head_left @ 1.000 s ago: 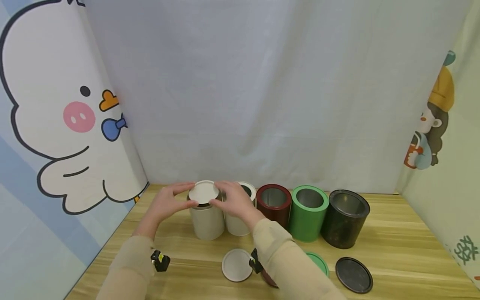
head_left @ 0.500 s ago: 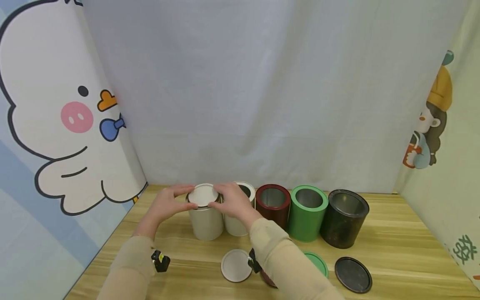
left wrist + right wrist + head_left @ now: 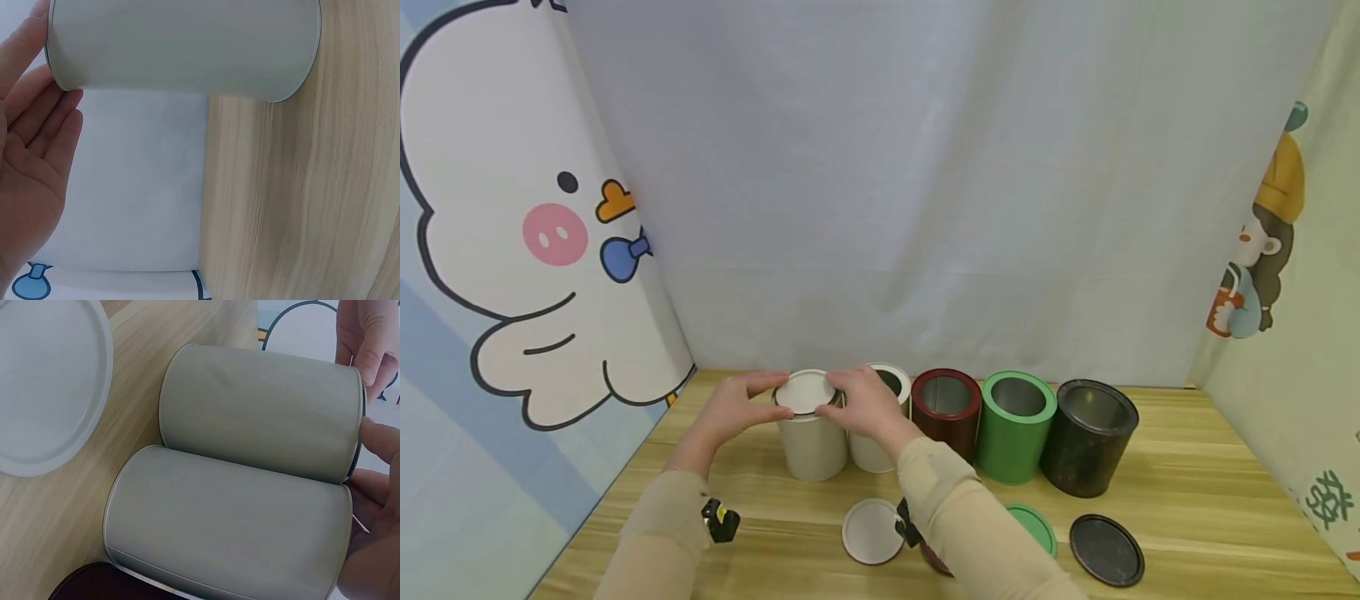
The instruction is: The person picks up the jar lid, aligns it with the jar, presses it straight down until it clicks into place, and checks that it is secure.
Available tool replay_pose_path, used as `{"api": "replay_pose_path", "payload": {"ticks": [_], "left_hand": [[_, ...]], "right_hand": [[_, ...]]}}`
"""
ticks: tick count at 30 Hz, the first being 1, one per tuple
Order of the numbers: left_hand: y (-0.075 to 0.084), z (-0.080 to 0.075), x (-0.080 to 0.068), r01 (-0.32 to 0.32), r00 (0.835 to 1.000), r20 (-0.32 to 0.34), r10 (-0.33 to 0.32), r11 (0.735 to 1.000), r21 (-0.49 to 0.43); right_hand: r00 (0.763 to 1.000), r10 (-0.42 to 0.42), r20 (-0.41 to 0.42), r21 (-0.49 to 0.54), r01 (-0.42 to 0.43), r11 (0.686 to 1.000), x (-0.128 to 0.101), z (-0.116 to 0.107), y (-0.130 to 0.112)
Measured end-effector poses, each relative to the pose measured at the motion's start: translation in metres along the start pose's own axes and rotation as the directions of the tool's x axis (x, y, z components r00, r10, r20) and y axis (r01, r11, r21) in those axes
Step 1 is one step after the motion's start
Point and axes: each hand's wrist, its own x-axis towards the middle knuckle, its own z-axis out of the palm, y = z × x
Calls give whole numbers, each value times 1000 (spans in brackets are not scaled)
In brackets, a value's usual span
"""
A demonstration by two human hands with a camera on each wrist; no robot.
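A white round lid lies at the mouth of the leftmost off-white tin can; a thin dark line shows under its near edge. My left hand holds the lid's left side between thumb and fingers. From the right, my right hand grips the opposite side in the same way. In the right wrist view the can's side is whole, with the thumb and fingers at its top rim. Whether the lid sits fully in the rim cannot be seen.
To the right stand an uncovered white can, a dark red can, a green can and a black can. In front lie a white lid, a green lid, a black lid and a partly hidden dark red lid.
Both hands have brought the white lid down a little onto the leftmost can, and the dark gap under it has narrowed. Over the last half second almost nothing has moved.
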Motion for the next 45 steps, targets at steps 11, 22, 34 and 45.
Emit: {"api": "replay_pose_path", "payload": {"ticks": [11, 22, 34, 45], "left_hand": [[0, -1, 1, -8, 1000, 29, 9, 1000, -28], [4, -2, 0, -100, 995, 29, 98, 991, 90], [7, -3, 2, -95, 994, 74, 85, 987, 131], [10, -4, 5, -78, 992, 111, 59, 982, 174]], "right_hand": [[999, 39, 24, 14, -39, 999, -2, -1, -1], [999, 31, -11, -24, -31, 999, -2, 5, -3], [998, 58, 0, -115, -58, 992, -1, 6, -11], [995, 102, 13, -143, -99, 985, 2, 4, -16]]}}
